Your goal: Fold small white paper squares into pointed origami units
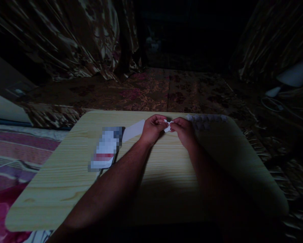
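Both hands meet over the far middle of a wooden table (171, 162), pinching a small folded piece of white paper (168, 126) between them. My left hand (153, 128) grips its left side with thumb and fingers. On its right side, my right hand (183, 130) holds it the same way. The paper's exact shape is partly covered by the fingertips. Left of my left hand lies a flat sheet of white paper (134, 130). Small pale folded pieces (207, 118) stand in rows just beyond my right hand, dim in shadow.
A phone-like device (106, 146) with a blurred-out screen lies on the table's left part. Beyond the table is a ledge with patterned brown cloth (151, 89), with curtains (90, 37) above. A white lamp (295, 73) stands far right. Striped bedding (27, 148) is at left.
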The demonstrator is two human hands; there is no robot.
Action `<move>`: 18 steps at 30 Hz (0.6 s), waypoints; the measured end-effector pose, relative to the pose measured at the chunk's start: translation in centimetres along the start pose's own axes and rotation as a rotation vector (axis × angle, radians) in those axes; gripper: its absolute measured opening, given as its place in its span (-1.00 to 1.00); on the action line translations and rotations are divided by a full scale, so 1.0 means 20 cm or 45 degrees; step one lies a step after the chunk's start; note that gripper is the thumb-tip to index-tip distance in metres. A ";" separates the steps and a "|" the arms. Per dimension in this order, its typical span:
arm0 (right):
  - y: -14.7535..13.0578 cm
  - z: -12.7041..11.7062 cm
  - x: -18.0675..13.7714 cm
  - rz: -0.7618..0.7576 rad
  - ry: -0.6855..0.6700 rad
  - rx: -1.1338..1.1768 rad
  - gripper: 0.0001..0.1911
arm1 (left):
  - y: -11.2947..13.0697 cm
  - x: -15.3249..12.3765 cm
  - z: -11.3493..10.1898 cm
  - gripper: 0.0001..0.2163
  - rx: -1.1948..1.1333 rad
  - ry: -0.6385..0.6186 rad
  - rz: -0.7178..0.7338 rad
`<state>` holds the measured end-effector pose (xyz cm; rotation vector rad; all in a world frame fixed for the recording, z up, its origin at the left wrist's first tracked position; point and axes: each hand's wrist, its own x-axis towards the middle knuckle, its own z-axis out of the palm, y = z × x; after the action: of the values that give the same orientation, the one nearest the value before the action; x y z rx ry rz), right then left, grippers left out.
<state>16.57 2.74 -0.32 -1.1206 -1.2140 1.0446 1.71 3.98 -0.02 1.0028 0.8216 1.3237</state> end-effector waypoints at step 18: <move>-0.03 0.01 -0.02 -0.037 0.030 -0.110 -0.85 | 0.01 0.00 0.01 -0.69 0.005 -0.017 -0.010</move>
<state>16.40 2.27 0.24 -1.1753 -1.2632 0.9622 1.76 3.87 0.13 1.0101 0.8174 1.3077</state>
